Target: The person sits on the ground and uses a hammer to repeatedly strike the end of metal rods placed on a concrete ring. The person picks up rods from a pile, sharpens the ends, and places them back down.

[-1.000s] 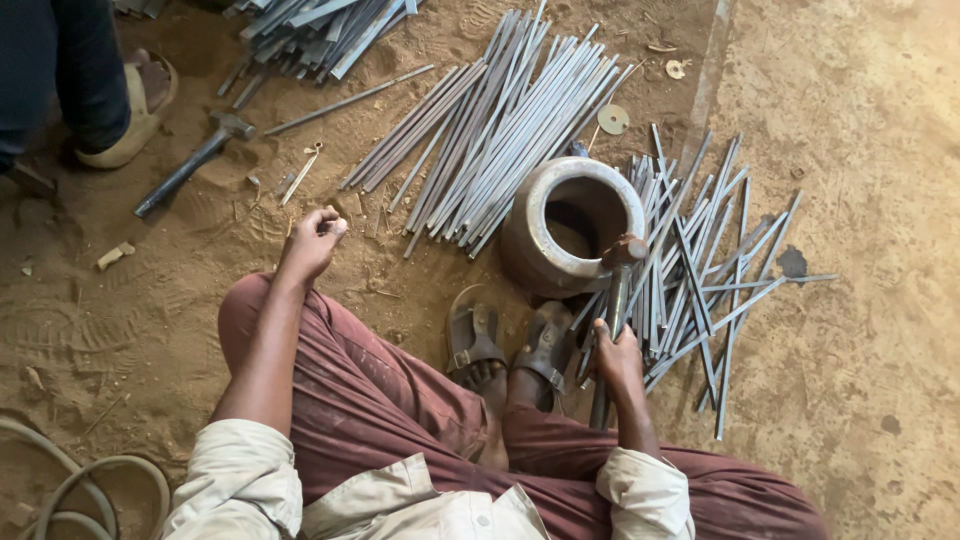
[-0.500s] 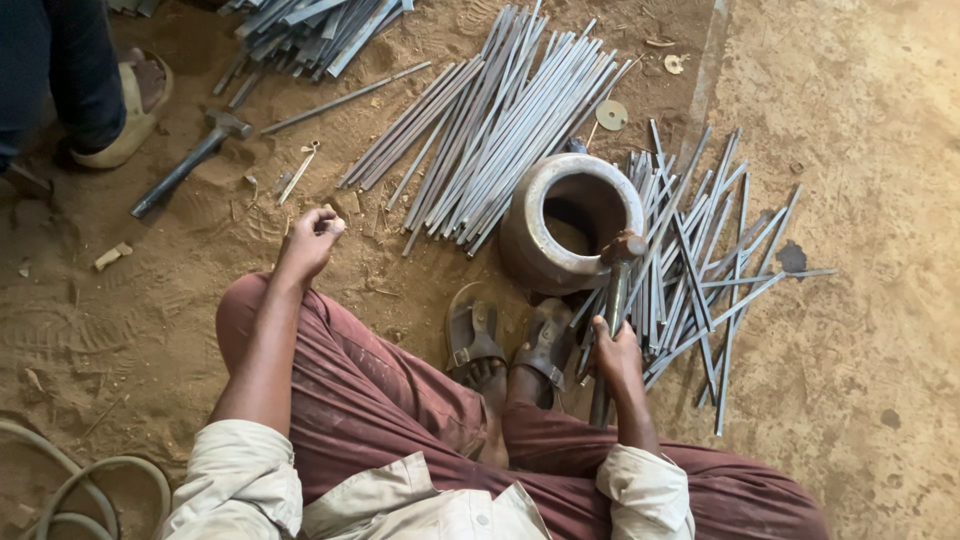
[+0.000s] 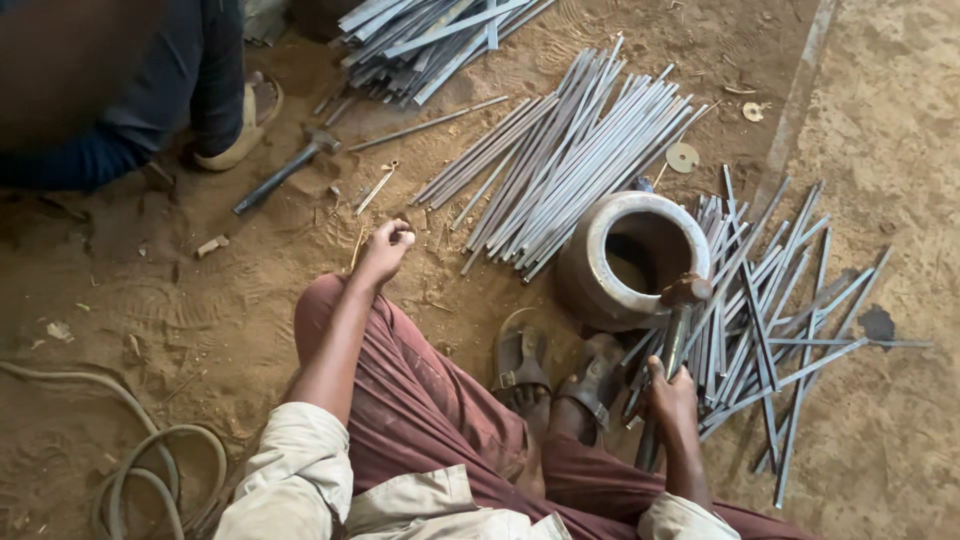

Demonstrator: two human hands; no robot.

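I sit on sandy ground with my knees up, my sandalled feet (image 3: 560,375) next to a round metal pot (image 3: 632,258). My right hand (image 3: 672,392) grips the handle of a hammer (image 3: 684,300) whose head rests on the pot's near rim. Flat metal rods (image 3: 780,320) lie fanned out to the right of the pot and under the hammer. My left hand (image 3: 386,248) hovers over the sand beyond my left knee with its fingers curled shut. Nothing shows in it. A thin stick (image 3: 357,247) lies just beside it.
A larger heap of grey metal rods (image 3: 570,160) lies beyond the pot, another heap (image 3: 430,35) at the top. A second hammer (image 3: 285,172) rests on the sand near another person's sandalled foot (image 3: 240,125). A hose (image 3: 150,470) coils at lower left. A round disc (image 3: 683,157) lies by a concrete edge.
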